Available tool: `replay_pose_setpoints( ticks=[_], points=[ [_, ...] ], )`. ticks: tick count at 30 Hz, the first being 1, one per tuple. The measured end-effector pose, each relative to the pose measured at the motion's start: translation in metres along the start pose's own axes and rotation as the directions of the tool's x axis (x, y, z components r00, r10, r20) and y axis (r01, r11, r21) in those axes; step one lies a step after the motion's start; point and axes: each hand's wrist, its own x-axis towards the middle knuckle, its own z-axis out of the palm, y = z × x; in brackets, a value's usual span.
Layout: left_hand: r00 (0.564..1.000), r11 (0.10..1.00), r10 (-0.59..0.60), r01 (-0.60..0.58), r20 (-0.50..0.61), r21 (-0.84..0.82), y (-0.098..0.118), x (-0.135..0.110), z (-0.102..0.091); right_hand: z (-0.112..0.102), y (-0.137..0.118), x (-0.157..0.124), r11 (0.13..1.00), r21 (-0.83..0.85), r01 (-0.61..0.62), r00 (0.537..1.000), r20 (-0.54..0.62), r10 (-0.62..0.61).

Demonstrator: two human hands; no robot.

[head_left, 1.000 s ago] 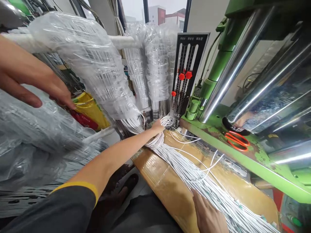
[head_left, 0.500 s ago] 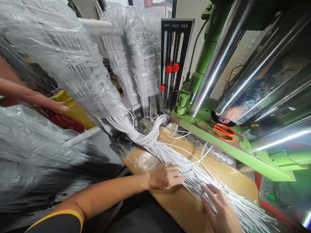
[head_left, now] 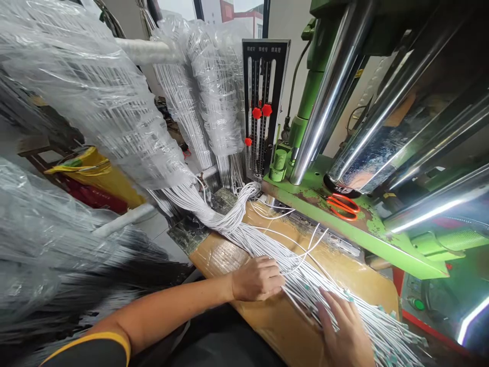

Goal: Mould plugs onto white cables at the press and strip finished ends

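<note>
While the far left of the view is filled by plastic-wrapped wire bundles (head_left: 95, 97) hung over a rail, with a yellow bag (head_left: 95, 173) tucked beneath them, nothing there is being touched. Further right, a thick bundle of white wires (head_left: 267, 244) is laid along a tan board (head_left: 275, 321), trailing down from the hanging stock. The left hand (head_left: 256, 278) is curled loosely, its fingertips pressed against the near edge of the bundle; no full grip is seen. The right hand (head_left: 346, 334) is laid flat and open on the wires near their terminal ends, fingers spread.

Several risks can be judged from this layout. A few loose strands (head_left: 305, 244) are arched clear of the bundle, and they could be snagged by a finger and dragged out of order. If the bundle is pulled towards the body, the taut part near the hanging stock could be tugged and the wrapped bundles disturbed. The small terminals under the right hand could be bent by heavy pressure. To the right, orange-handled scissors (head_left: 344, 206) rest on the green machine bed (head_left: 367, 234), just beside the stray strands, where they could be caught by a wire and knocked off.
</note>
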Motion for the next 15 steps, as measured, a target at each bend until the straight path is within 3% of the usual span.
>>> replay_pose_setpoints(
  ticks=[6, 10, 13, 15],
  points=[
    [0.999, 0.999, -0.011, 0.013, 0.051, -0.029, 0.011, -0.009, -0.003, 0.013, 0.013, 0.033, 0.991, -0.116, -0.071, 0.983, 0.160, 0.089],
    [0.999, 0.994, -0.012, 0.016, 0.044, -0.106, 0.015, 0.024, 0.002, 0.017, 0.028, 0.058, 0.987, -0.084, -0.133, 0.930, 0.334, 0.154],
    [0.997, 0.979, 0.070, -0.065, 0.019, -0.191, 0.015, 0.054, 0.009, 0.016, 0.030, 0.068, 0.985, 0.011, -0.172, 0.882, 0.448, 0.148],
    [0.998, 0.980, 0.059, -0.051, 0.036, -0.191, 0.015, 0.062, 0.009, 0.012, 0.033, 0.071, 0.979, 0.083, -0.186, 0.850, 0.513, 0.118]
  ],
)
